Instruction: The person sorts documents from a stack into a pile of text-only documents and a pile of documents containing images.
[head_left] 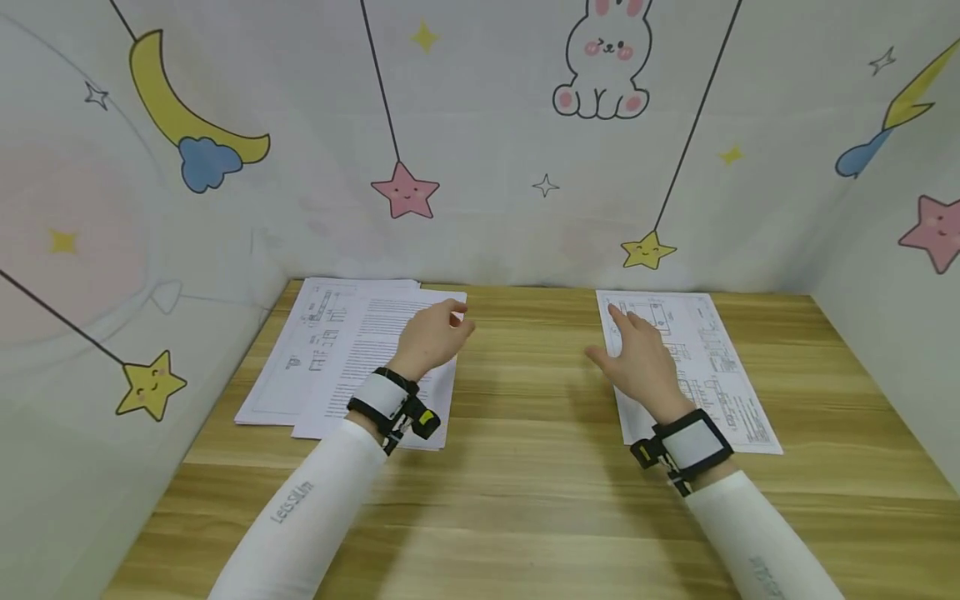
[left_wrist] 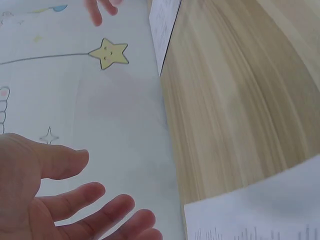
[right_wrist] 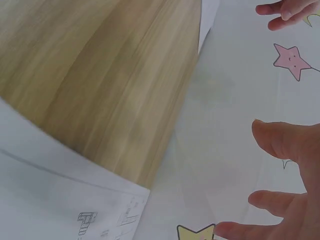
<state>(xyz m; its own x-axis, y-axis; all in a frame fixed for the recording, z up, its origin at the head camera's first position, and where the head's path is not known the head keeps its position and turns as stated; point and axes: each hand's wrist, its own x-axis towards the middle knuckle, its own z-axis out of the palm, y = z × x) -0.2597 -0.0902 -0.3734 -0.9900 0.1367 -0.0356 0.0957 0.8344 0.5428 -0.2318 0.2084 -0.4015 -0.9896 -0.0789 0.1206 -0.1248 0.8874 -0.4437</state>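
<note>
My left hand [head_left: 432, 335] hovers over a printed text sheet [head_left: 360, 367] on the left of the table, its fingers relaxed and slightly bent, holding nothing. Under that sheet's left side lie pages with line drawings [head_left: 288, 375]. Above a sheet of technical drawings [head_left: 720, 358] on the right is my right hand [head_left: 641, 360], thumb spread from the fingers and nothing held. Both palms face inward in the wrist views, where the left hand [left_wrist: 65, 195] and right hand [right_wrist: 290, 175] appear apart from the paper.
A wood-grain table [head_left: 536, 483] carries both sets of paper, with bare wood between them. White fabric walls [head_left: 487, 242] printed with stars, a moon and a rabbit stand around its back and sides.
</note>
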